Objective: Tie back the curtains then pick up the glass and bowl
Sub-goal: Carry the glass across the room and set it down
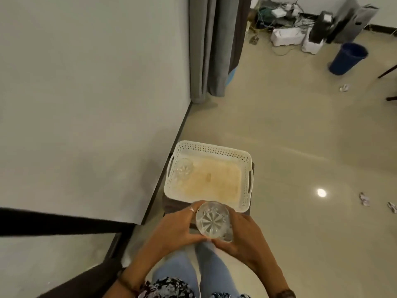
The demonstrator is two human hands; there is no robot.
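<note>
Both hands (211, 227) cup the bowl (212, 220) near the tray (245, 166). A glass (182, 169) sits inside. Best keep it level.

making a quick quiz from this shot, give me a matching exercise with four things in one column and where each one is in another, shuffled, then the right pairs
Things:
1. cut-glass bowl
2. small glass
3. blue bin
4. grey curtain

Places:
A. on the floor at the far right
B. held between the left hand and right hand
C. hanging by the wall corner, down to the floor
D. in the left corner of the white basket

Pairs: 1-B, 2-D, 3-A, 4-C
</note>
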